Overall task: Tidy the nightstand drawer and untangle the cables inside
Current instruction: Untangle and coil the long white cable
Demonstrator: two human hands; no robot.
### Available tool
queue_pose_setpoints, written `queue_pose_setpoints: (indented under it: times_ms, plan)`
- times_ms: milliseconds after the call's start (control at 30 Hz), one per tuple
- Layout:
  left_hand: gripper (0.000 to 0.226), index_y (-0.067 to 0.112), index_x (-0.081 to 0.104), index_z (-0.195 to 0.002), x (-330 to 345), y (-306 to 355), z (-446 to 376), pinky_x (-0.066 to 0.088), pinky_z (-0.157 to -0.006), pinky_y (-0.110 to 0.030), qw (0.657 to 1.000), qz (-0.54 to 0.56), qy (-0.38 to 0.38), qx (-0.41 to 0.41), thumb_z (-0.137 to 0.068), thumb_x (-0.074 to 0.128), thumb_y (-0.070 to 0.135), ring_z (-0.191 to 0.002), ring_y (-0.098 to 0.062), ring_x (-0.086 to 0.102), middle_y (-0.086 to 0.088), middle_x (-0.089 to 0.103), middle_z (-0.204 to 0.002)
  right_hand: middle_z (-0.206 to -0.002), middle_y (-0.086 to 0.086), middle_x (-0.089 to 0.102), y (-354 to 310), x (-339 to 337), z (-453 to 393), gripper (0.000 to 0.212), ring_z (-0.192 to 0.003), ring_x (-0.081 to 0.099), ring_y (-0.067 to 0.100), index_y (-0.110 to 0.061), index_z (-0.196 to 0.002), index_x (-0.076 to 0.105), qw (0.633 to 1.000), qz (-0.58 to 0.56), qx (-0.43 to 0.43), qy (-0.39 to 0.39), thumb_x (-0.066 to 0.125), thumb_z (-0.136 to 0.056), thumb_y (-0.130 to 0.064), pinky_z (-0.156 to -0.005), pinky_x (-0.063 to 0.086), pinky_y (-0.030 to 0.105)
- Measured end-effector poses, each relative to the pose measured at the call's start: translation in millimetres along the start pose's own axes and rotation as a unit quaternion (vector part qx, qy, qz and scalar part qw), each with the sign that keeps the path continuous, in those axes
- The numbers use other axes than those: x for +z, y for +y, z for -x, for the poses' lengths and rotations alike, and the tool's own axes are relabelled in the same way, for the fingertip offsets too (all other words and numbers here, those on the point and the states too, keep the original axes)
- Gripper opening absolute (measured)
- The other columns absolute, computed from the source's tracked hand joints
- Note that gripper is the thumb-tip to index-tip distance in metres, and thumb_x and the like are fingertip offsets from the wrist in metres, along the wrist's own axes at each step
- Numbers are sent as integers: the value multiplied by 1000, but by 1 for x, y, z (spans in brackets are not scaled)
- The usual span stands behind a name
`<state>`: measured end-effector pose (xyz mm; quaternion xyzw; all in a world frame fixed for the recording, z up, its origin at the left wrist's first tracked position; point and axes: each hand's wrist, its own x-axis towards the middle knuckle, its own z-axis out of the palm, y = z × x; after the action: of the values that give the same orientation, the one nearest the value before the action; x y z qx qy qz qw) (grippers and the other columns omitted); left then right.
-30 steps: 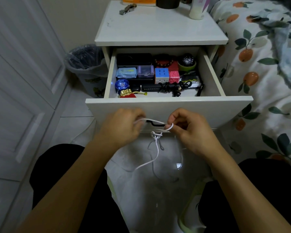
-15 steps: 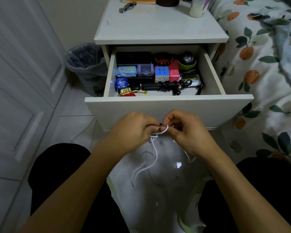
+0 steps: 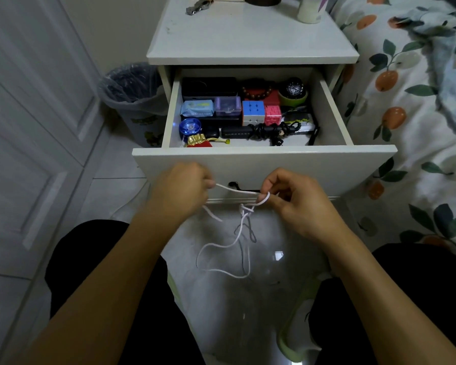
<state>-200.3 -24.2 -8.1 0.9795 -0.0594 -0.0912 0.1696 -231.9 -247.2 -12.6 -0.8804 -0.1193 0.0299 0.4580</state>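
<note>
while the left hand (image 3: 181, 191) curls its fingers round one end of the white cable (image 3: 234, 189), the right hand (image 3: 291, 200) pinches a small loop of it between thumb and fingertips. between the two sets of fingers the cable runs nearly taut across the drawer front (image 3: 327, 167). just below the right fingertips sits a knot (image 3: 246, 208), perhaps two strands twisted together, and slack hangs down from it. beyond the fingers the open drawer holds a black coiled cable (image 3: 267, 130).
</note>
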Motion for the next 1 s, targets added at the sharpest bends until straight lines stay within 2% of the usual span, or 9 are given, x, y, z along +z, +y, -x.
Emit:
queue_pose_setpoints:
  times_ms: [67,167,233,433,533,600,833,933,1000]
  plan:
    - [7,24,64,-101,-4,-6,1,43,-75,-29,1000,-10,2,-12,-96,59,24,-89,-15,59,10,57,-82,-75,-12,70,0,-2,-1,18,-68,64,0,-26,-81,63,1000,-14,1,13,73,-86,-13,-60,45,9]
    - [22,25,68,-115,1,14,12,49,-86,-33,985,87,-24,147,-95,61,29,-95,-13,61,6,69,-103,-74,-11,69,-4,-1,-3,19,-65,63,0,-26,-81,63,999,-46,3,13,74,-85,-11,-59,44,9]
    - [17,25,73,-107,7,27,17,51,-81,-36,978,86,-40,186,-95,61,28,-86,-15,63,4,72,-94,-76,-9,70,-5,1,-3,18,-69,65,1,-25,-83,63,999,-38,-3,5,74,-86,-11,-61,46,10]
    - [13,22,67,-101,1,-2,2,41,-73,-30,999,-40,-2,-7,-97,58,30,-85,-14,57,4,62,-90,-79,-11,70,-2,1,0,19,-71,64,0,-26,-83,62,1000,-21,4,3,72,-87,-11,-63,46,8]
    - [22,24,66,-116,6,14,9,50,-84,-37,991,56,-17,123,-95,61,30,-94,-15,60,3,68,-105,-77,-10,69,-6,5,-1,17,-67,62,0,-24,-83,62,1000,-17,-10,-6,72,-87,-12,-60,45,10]
    - [18,23,72,-108,9,27,15,52,-83,-39,981,79,-23,174,-94,63,29,-89,-17,63,2,72,-98,-80,-10,69,-7,7,-1,16,-70,63,2,-26,-84,61,1000,-4,-20,-15,72,-87,-15,-62,48,13]
    - [9,19,70,-97,3,-5,5,47,-77,-31,993,-72,-23,-96,-92,64,24,-85,-17,57,2,61,-86,-81,-12,70,4,-1,1,24,-73,64,6,-30,-81,60,998,61,5,8,70,-88,-9,-68,53,24]
    - [15,15,66,-101,2,-11,7,47,-77,-34,984,-121,-25,-128,-88,67,21,-81,-18,52,1,54,-82,-82,-8,70,8,-5,-1,22,-79,65,10,-26,-82,61,996,81,24,12,67,-87,-6,-75,55,35]
    - [17,14,67,-104,4,-6,7,45,-72,-31,992,-68,-48,-95,-88,66,20,-79,-15,55,3,57,-81,-81,-8,70,8,-4,-2,21,-80,66,9,-26,-81,62,997,67,23,19,68,-86,-6,-77,55,33]
